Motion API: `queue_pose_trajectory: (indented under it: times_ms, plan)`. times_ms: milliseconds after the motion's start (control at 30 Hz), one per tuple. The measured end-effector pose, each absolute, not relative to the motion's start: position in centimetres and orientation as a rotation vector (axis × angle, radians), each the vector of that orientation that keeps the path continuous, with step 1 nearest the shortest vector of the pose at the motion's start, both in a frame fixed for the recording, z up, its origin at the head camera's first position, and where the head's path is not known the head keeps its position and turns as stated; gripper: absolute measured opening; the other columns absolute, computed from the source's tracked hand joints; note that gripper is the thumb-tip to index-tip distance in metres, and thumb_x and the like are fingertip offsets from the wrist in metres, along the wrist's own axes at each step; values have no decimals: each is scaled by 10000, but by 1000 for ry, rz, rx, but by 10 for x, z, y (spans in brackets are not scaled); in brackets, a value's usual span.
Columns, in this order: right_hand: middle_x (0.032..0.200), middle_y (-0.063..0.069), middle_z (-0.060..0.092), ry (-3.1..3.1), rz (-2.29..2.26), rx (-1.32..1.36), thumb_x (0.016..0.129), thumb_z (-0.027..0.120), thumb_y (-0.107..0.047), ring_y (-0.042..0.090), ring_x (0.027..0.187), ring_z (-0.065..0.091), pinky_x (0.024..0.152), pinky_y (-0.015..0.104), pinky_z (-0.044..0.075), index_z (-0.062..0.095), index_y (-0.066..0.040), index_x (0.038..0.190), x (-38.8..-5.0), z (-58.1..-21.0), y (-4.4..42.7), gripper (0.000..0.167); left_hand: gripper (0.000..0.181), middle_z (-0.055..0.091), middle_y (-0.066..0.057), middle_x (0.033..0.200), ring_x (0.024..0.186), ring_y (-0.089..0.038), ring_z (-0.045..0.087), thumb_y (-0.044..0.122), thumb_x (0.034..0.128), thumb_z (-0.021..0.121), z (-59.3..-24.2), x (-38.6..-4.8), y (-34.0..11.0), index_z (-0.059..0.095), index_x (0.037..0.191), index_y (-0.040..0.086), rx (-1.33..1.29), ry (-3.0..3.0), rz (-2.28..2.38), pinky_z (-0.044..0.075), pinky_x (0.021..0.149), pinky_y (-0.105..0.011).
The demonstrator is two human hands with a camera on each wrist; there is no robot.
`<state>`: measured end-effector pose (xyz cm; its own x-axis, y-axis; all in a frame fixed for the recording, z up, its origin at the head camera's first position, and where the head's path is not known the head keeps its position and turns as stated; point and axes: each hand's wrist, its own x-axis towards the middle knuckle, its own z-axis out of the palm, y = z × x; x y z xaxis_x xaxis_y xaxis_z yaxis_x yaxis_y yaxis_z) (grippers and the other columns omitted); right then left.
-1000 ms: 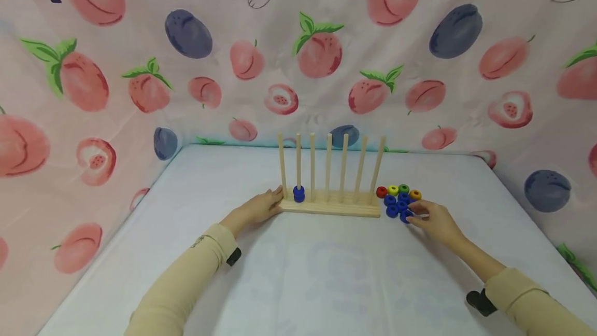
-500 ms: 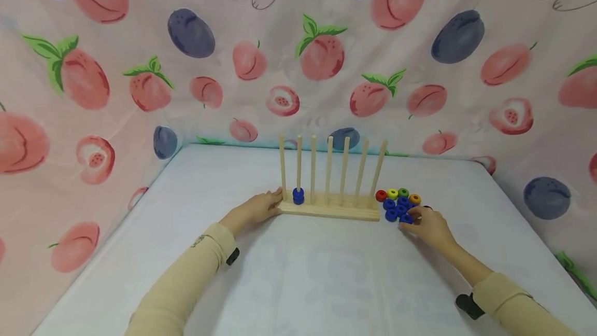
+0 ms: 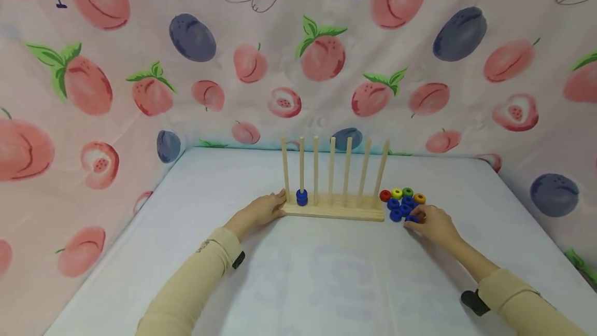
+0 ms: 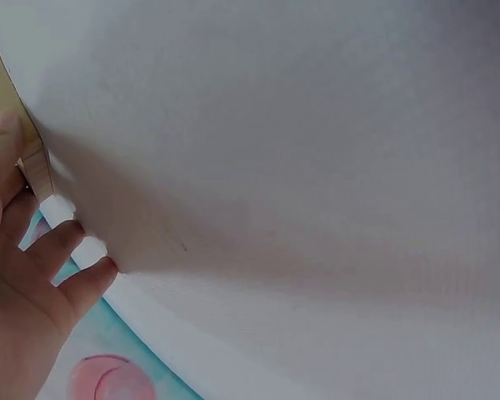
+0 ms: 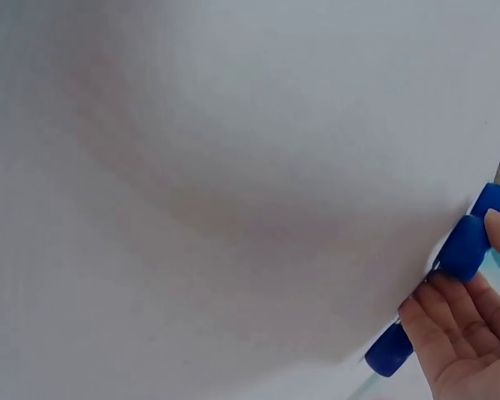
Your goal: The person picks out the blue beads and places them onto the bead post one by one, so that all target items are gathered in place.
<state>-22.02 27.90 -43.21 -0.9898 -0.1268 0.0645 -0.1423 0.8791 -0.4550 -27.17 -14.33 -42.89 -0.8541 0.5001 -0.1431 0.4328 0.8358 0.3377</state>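
A wooden base (image 3: 333, 213) carries seven upright pegs, with blue rings (image 3: 302, 197) stacked on the second peg from the left. My left hand (image 3: 262, 210) grips the base's left end; in the left wrist view the thumb lies on the wood (image 4: 35, 158) and the other fingers of the hand (image 4: 25, 283) spread beside it. My right hand (image 3: 435, 226) is at the near edge of the loose rings. In the right wrist view that hand (image 5: 471, 333) pinches a blue ring (image 5: 464, 247) between thumb and fingers, with other blue rings close by.
Right of the base lie several blue rings (image 3: 396, 215), a red ring (image 3: 385, 195), a yellow ring (image 3: 397, 194), a green ring (image 3: 408, 192) and an orange ring (image 3: 420, 199). Behind the white table (image 3: 326, 274) hangs a fruit-patterned cloth (image 3: 298, 30).
My right thumb and fingers have closed on a blue ring at the near edge of the group. My left hand stays on the base, and the head view has shifted slightly.
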Motion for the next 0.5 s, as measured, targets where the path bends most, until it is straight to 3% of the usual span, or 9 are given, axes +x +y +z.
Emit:
queue_pose_trajectory:
  times_ms: [267, 500]
  plan:
    - [804, 112, 646, -3066, 777, 294, 818, 717, -180, 189, 722, 565, 607, 299, 482, 640, 73, 953, -225, -428, 287, 297, 550, 284, -146, 1516, 1332, -431, 367, 261, 955, 542, -430, -273, -143, 372, 1423, 27, 701, 2784, 431, 301, 1132, -496]
    - [849, 178, 671, -3042, 751, 350, 818, 714, -153, 249, 756, 633, 675, 404, 560, 649, 89, 957, -225, -424, 287, 286, 540, 297, -163, 1506, 1317, -442, 383, 260, 953, 547, -430, -275, -145, 393, 1412, 21, 754, 2794, 429, 316, 1121, -504]
